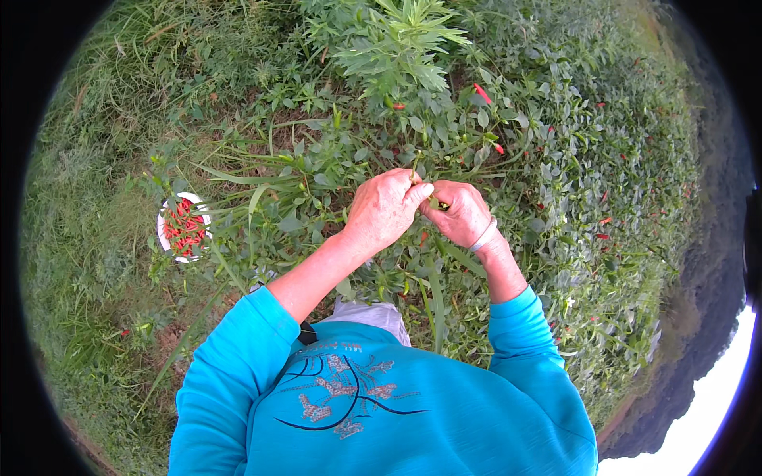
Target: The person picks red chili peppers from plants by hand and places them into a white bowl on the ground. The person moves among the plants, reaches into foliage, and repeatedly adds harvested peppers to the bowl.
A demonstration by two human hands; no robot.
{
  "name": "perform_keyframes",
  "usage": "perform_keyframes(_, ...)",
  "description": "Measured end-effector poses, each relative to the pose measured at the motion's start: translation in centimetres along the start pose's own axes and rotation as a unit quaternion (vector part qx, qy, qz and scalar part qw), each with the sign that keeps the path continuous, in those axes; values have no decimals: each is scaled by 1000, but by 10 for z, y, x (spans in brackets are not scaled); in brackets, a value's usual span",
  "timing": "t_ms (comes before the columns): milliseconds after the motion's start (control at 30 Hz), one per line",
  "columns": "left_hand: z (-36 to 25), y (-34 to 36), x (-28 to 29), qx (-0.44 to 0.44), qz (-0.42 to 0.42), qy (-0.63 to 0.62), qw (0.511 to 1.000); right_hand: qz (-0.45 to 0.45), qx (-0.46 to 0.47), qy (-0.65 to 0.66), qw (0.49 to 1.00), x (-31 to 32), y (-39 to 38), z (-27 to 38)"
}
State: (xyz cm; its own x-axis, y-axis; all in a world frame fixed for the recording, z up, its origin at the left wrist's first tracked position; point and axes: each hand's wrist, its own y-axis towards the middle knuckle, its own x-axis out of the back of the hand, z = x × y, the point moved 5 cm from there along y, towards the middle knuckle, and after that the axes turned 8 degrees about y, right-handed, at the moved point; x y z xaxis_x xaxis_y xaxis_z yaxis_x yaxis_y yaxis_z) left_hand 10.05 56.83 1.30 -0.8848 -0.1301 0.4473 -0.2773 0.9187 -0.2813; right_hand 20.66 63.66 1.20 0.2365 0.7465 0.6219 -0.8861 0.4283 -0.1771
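Note:
Near the middle, my left hand [382, 208] is closed around a thin green stem [416, 160] of a pepper plant, its thumb pointing right. My right hand [460, 216], with a pale band at the wrist, curls closed right beside it, fingertips close to the left thumb; some green shows between them, but I cannot make out what it grips. Above the hands, a red chili [482, 94] and a smaller red pepper [498, 148] hang among leaves.
A round white container [163, 230] holding several red chilies sits among grass at left, partly behind leaves. A tall leafy plant [401, 44] rises at top. Dense pepper plants [595, 159] with scattered red fruit cover the right side.

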Motion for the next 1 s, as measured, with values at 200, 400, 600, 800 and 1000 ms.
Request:
perform_keyframes(200, -5, -10, -4, 2, 65, 59, 996, 15, 25, -87, 996, -2, -4, -1)
perform_keyframes(400, -7, -25, -12, 9, 213, 33, 976, -222, -146, -52, 963, 40, -20, -83)
perform_keyframes(600, 8, -20, -9, 33, 232, 119, 965, -161, -324, -206, 909, 70, -9, -181)
perform_keyframes(800, 14, -9, -8, 61, 189, 89, 976, -74, -288, -239, 924, 55, -1, -163)
perform_keyframes(1000, -5, 34, -30, -92, 63, 80, 990, 1, -272, -117, 955, 21, -31, -112)
